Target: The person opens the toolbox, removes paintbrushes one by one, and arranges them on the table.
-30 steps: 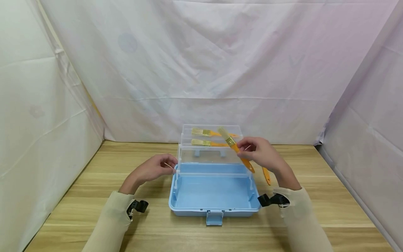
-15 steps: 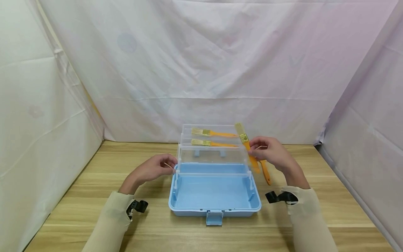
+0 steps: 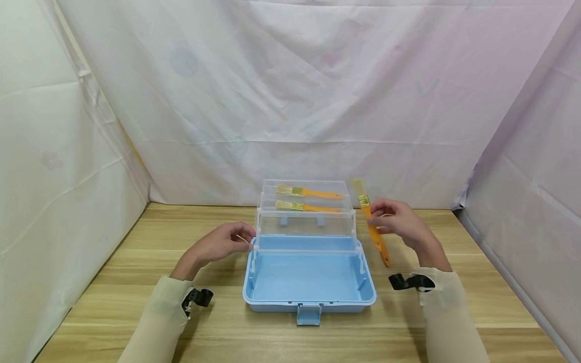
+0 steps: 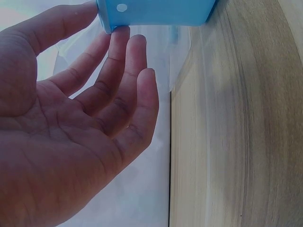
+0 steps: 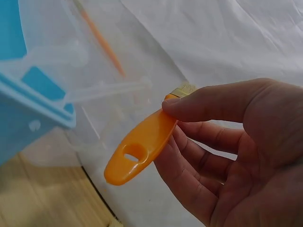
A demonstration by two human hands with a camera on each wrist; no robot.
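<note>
Right hand (image 3: 394,222): an orange-handled brush (image 3: 371,224) is pinched between thumb and fingers (image 5: 199,106), just right of the box and above the counter (image 3: 136,282).
Held brush: it is tilted, bristles up and away from the person, handle end pointing down toward the counter; in the right wrist view the handle's slotted end (image 5: 130,163) is seen sticking out below the thumb.
Left hand (image 3: 222,243): it is laid against the left end of the box, with relaxed, nearly straight fingers (image 4: 124,71) touching the blue corner (image 4: 151,12); nothing is held.
Blue box (image 3: 308,295): it is open on the counter between the two hands.
Clear trays (image 3: 306,222): they are raised in tiers behind the blue base.
Brushes in trays: one brush (image 3: 306,192) is seen in the rear tier and another (image 3: 304,206) in the tier before it, both lying crosswise with bristles to the left.
</note>
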